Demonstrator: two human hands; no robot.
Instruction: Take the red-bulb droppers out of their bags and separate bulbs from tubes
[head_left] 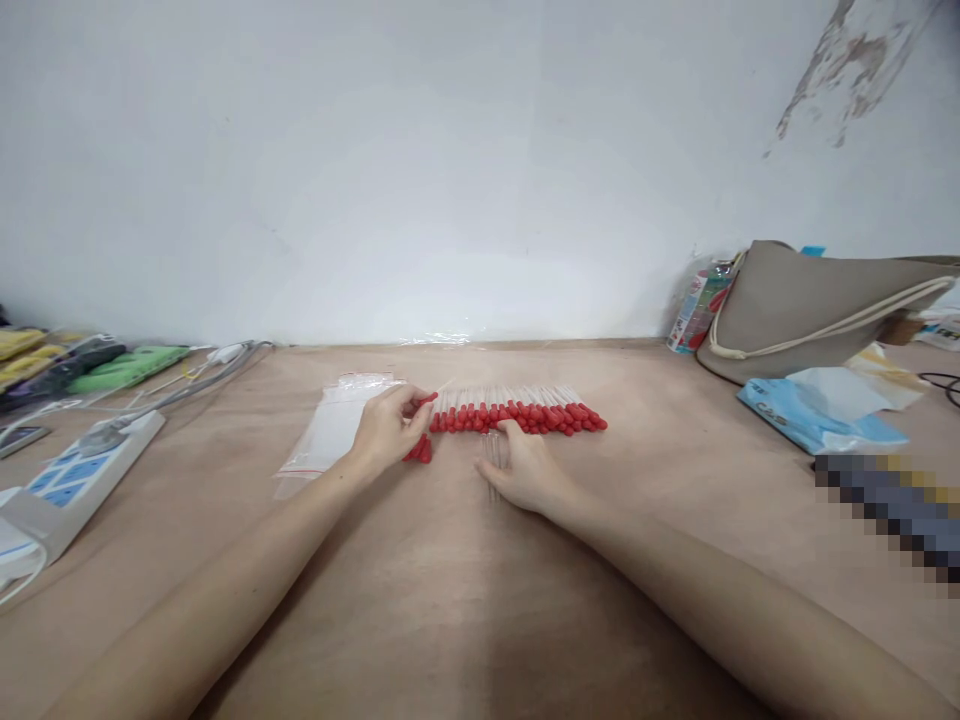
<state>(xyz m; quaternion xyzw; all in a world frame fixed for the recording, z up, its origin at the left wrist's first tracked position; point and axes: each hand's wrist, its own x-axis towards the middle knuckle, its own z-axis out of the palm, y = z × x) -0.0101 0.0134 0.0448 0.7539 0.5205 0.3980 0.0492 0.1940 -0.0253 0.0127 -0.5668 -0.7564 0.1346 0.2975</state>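
Note:
My left hand point(390, 428) is closed in a pinch, with a red rubber bulb point(430, 397) at its fingertips; a thin pale stem seems to run from it. Below those fingers lie several loose red bulbs point(420, 452), partly covered by the hand. My right hand point(521, 465) is low over the table, thumb and forefinger apart. Several thin clear tubes point(492, 485) lie at its thumb, partly hidden by it. Just beyond, a row of droppers point(525, 412) has clear stems pointing to the wall and red bulbs facing me. My right forefinger is close to these bulbs.
Clear plastic bags point(322, 435) lie left of my left hand. Farther left are a power strip point(90, 480), cables and green and yellow packets point(127, 368). On the right stand a grey bag point(802, 310) and a blue tissue pack point(817, 415). A wall point(450, 200) closes off the back.

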